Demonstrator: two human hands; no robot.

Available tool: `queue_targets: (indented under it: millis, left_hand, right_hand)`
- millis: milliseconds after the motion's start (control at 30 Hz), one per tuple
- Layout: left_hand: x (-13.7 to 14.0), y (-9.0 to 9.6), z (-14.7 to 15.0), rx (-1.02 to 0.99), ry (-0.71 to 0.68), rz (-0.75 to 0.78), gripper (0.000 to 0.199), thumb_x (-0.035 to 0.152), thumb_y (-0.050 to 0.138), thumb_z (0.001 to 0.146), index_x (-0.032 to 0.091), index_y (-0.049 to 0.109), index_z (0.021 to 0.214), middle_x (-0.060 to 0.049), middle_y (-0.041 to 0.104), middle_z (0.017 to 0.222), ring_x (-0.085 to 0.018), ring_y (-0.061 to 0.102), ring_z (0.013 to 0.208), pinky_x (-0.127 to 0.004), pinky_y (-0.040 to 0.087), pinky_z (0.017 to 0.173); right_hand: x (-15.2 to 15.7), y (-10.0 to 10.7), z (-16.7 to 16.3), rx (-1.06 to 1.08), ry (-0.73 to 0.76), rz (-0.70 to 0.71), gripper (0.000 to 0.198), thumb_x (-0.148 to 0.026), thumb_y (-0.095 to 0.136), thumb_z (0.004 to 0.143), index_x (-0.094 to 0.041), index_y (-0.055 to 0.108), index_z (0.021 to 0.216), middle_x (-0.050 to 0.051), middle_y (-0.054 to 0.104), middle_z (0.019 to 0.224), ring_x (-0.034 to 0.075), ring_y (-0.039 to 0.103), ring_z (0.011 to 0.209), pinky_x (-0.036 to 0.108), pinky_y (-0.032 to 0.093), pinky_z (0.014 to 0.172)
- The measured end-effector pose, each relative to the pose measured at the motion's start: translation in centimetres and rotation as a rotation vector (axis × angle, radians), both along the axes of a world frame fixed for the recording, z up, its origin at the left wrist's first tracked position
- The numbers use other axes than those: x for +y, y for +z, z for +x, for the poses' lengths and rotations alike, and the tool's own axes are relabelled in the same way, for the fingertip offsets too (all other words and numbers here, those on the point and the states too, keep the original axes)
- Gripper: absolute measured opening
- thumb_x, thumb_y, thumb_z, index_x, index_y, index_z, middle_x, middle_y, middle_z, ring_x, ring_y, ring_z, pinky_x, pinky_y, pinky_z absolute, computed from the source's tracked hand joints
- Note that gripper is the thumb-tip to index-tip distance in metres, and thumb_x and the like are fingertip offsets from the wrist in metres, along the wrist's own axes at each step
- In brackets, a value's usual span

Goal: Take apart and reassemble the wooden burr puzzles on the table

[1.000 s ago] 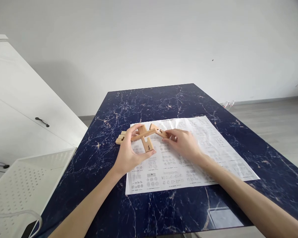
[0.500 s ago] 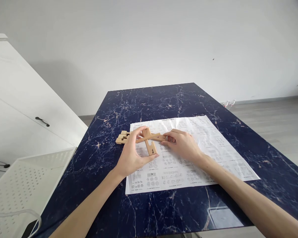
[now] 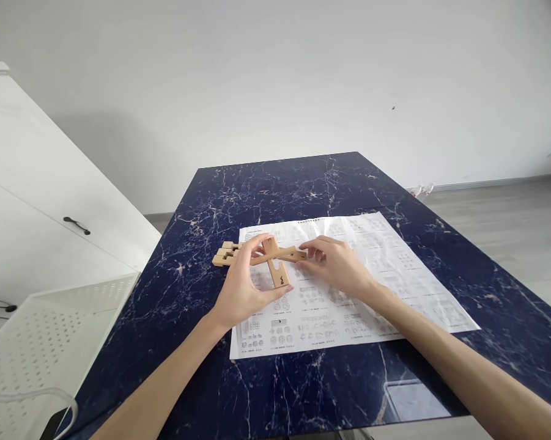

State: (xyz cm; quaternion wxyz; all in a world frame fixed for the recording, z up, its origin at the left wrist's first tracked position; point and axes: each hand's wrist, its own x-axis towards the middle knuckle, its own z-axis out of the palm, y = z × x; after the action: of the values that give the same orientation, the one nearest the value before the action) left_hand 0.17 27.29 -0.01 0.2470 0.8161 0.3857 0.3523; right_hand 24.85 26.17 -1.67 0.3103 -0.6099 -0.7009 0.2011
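In the head view, my left hand (image 3: 242, 287) is closed on a notched wooden puzzle piece (image 3: 281, 276) with a dark mark on its end, gripped between thumb and fingers. A narrow wooden strip (image 3: 273, 256) crosses it at an angle. My right hand (image 3: 337, 263) has its thumb and fingers around the right end of another wooden piece (image 3: 295, 255) with dark marks, just behind the crossing. Several more notched wooden pieces (image 3: 224, 253) lie left of my left hand, partly hidden by it. Under both hands lies a printed sheet (image 3: 312, 333) with small diagrams.
The dark blue marbled table (image 3: 275, 189) stands before a pale wall. To the left are a white cabinet (image 3: 36, 183) with black handles and a white perforated tray (image 3: 41, 336) with a cable. A flat rectangular outline (image 3: 415, 400) shows near the table's front edge.
The right end of the marked piece shows slightly more between my right fingers, which have loosened a little. My left hand keeps its hold; the view has shifted slightly.
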Motion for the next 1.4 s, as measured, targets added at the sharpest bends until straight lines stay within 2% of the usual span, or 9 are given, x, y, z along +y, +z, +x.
queue_targets:
  millis: [100,200,400,633,733,833,933,1133,1400]
  left_hand:
    - [-0.1,0.1,0.1,-0.019,-0.012,0.0,0.091,0.046,0.092,0.077,0.033,0.041,0.15,-0.011,0.05,0.155,-0.035,0.056,0.136,-0.056,0.052,0.111]
    - [-0.3,0.3,0.2,-0.051,-0.034,0.006,0.089,0.047,0.092,0.077,0.033,0.042,0.149,-0.012,0.051,0.154,-0.036,0.056,0.137,-0.057,0.052,0.11]
    - [-1.2,0.5,0.5,-0.029,-0.117,-0.019,0.09,0.044,0.09,0.081,0.037,0.037,0.153,-0.011,0.048,0.159,-0.037,0.051,0.142,-0.058,0.049,0.114]
    - [-1.7,0.9,0.6,-0.175,-0.17,-0.198,0.087,0.049,0.079,0.091,0.036,0.027,0.159,-0.013,0.047,0.159,-0.036,0.054,0.141,-0.059,0.046,0.117]
    - [-1.5,1.0,0.7,-0.246,-0.14,-0.388,0.069,0.047,0.064,0.102,0.03,0.027,0.158,-0.012,0.066,0.137,-0.03,0.067,0.124,-0.054,0.053,0.109]
    - [-1.2,1.1,0.7,-0.232,-0.127,-0.51,0.057,0.05,0.062,0.103,0.027,0.04,0.15,-0.008,0.072,0.113,-0.025,0.073,0.1,-0.044,0.06,0.089]
    - [-1.1,1.0,0.7,-0.223,-0.118,-0.545,0.051,0.053,0.06,0.103,0.028,0.046,0.145,-0.005,0.069,0.101,-0.022,0.069,0.081,-0.035,0.058,0.07]
    - [-1.5,0.8,0.8,-0.201,-0.164,-0.593,0.053,0.053,0.05,0.107,0.028,0.038,0.152,0.004,0.051,0.072,-0.016,0.053,0.061,-0.029,0.046,0.057]
    - [-1.4,0.7,0.9,-0.203,-0.145,-0.559,0.051,0.054,0.048,0.107,0.026,0.037,0.149,0.006,0.046,0.071,-0.012,0.041,0.053,-0.025,0.037,0.05]
  right_hand:
    - [-0.3,1.4,0.1,0.262,0.066,-0.051,0.031,-0.05,0.065,0.098,-0.022,0.076,0.105,0.007,0.077,0.096,0.019,0.068,0.077,0.033,0.053,0.068]
    - [-0.7,2.3,-0.2,0.457,0.308,-0.179,0.039,-0.055,0.058,0.102,-0.02,0.077,0.103,0.007,0.076,0.093,0.019,0.067,0.079,0.034,0.054,0.073]
    - [-1.5,2.0,-1.7,0.514,0.551,-0.289,0.034,-0.05,0.062,0.101,-0.02,0.077,0.1,0.002,0.07,0.082,0.014,0.056,0.068,0.03,0.047,0.063]
    - [-1.5,2.2,-1.6,0.61,0.579,-0.327,0.035,-0.045,0.056,0.106,-0.018,0.069,0.086,0.002,0.071,0.079,0.013,0.062,0.065,0.029,0.048,0.063]
    - [-1.6,2.2,-1.5,0.61,0.579,-0.368,0.036,-0.046,0.054,0.107,-0.018,0.066,0.087,0.003,0.074,0.081,0.013,0.066,0.063,0.028,0.051,0.062]
    - [-1.8,2.1,-1.6,0.556,0.578,-0.35,0.037,-0.046,0.055,0.106,-0.019,0.063,0.083,0.001,0.072,0.075,0.012,0.062,0.059,0.027,0.05,0.061]
    - [-1.9,2.0,-1.7,0.507,0.586,-0.339,0.037,-0.048,0.056,0.106,-0.02,0.061,0.082,-0.001,0.069,0.07,0.011,0.057,0.055,0.026,0.046,0.057]
    - [-1.8,1.9,-1.6,0.476,0.582,-0.343,0.041,-0.054,0.053,0.106,-0.021,0.058,0.082,-0.002,0.068,0.067,0.012,0.06,0.055,0.027,0.047,0.057]
    - [-1.7,2.5,-1.6,0.468,0.562,-0.333,0.042,-0.054,0.055,0.104,-0.022,0.052,0.078,-0.003,0.065,0.061,0.01,0.053,0.05,0.027,0.042,0.054]
